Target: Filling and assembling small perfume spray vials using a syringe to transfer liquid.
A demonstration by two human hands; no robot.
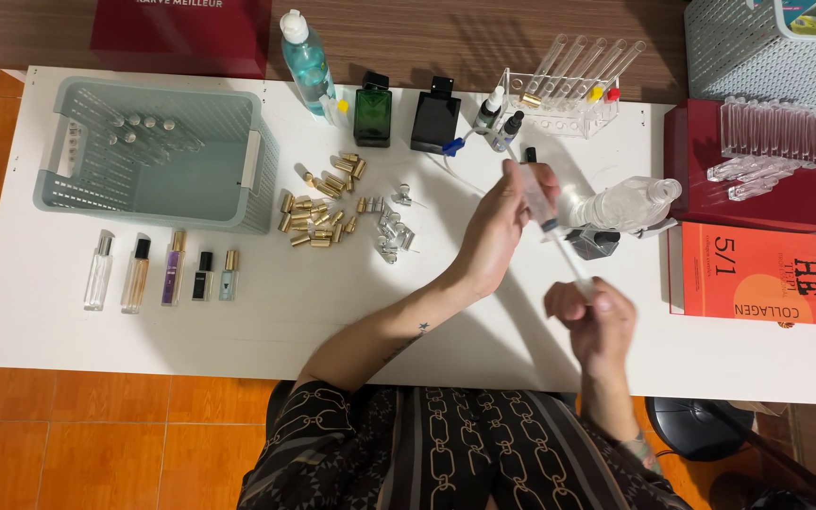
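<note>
Far left on the white bench [238, 331]: a pale green slatted basket [158, 156] with a few small clear vials lying inside. Just below it, a row of five slim spray bottles [162, 274], standing side by side. To the right, a loose heap of gold caps [318, 212], then a scatter of small clear spray heads [392, 227]. Along the back edge: a blue-tinted plastic bottle [306, 61], a square green glass bottle [372, 113], a square black bottle [435, 118], and a clear rack of tubes [564, 99]. Near the middle, raised above the bench: left hand [502, 222], fingers closed around the barrel of a clear syringe [545, 212], held slanting down to the right. Lower and just to the right: right hand [597, 316], fingers pinched shut at the syringe's thin lower end; what exactly sits between the fingertips cannot be told. Behind the hands, a clear plastic bottle [630, 203] lying on its side, beside a small dark cap. Far right: a red box [757, 189] carrying clear tube holders, and an orange box [767, 274] in front of it.
</note>
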